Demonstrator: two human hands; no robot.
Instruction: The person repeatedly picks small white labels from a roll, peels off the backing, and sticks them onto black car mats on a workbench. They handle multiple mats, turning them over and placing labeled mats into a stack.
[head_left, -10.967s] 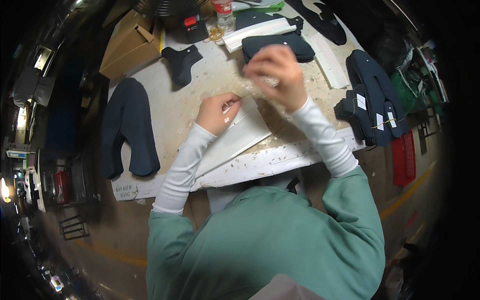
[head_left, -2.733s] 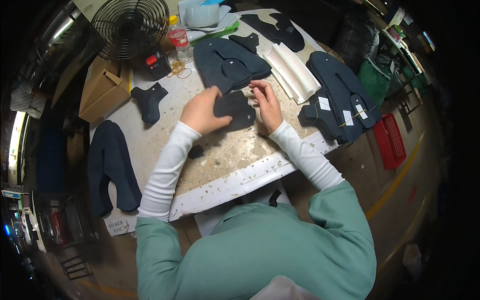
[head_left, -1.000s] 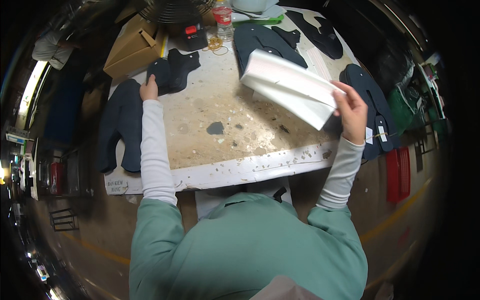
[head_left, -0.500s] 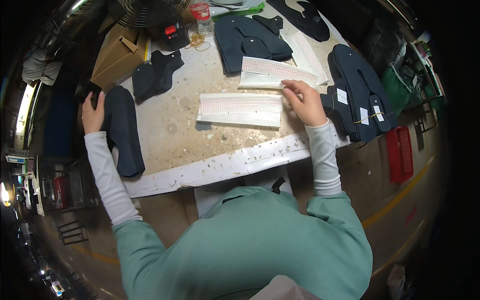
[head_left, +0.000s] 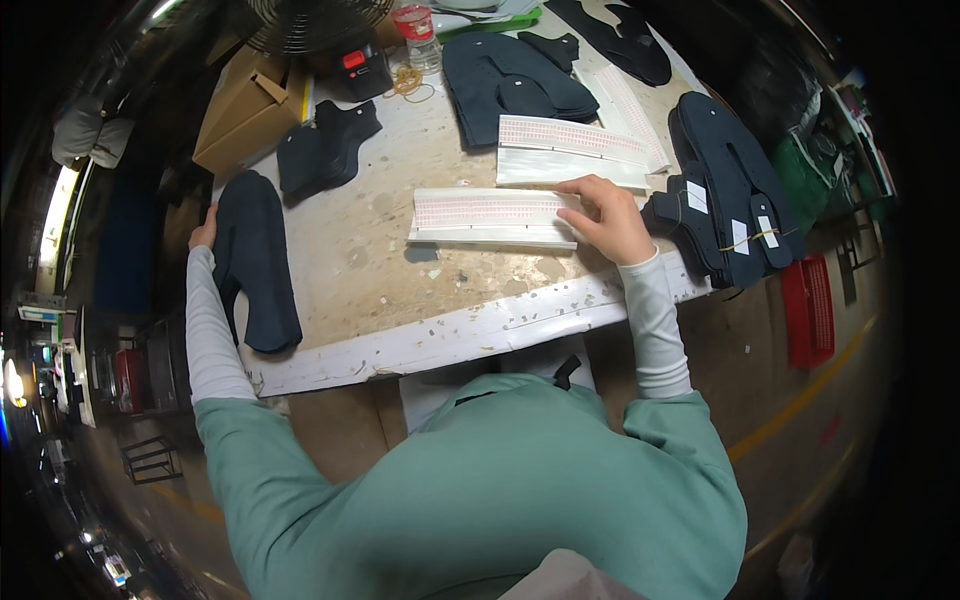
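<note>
A stack of dark navy cut fabric pieces (head_left: 255, 265) lies at the table's left edge. My left hand (head_left: 203, 230) is against its outer side, and most of the fingers are hidden behind the pieces. Near the middle lies a white label sheet (head_left: 470, 218) printed with rows of small red marks. Over its right end hovers or rests my right hand (head_left: 615, 222); the thumb and forefinger are apart with nothing seen between them. Behind it a second label sheet (head_left: 560, 165) lies flat, partly overlapping a third sheet (head_left: 630, 120).
More dark pieces (head_left: 510, 85) are stacked at the back, and a tied bundle (head_left: 735, 190) with white tags sits at the right edge. A cardboard box (head_left: 245, 115), a fan (head_left: 310, 20), a jar (head_left: 418, 45) and rubber bands (head_left: 407, 82) stand at back left. A red basket (head_left: 810, 315) is right of the table.
My left hand has moved down and in against the left stack, its fingers now hidden. My right hand has shifted from the back sheet to the front sheet's right end.
</note>
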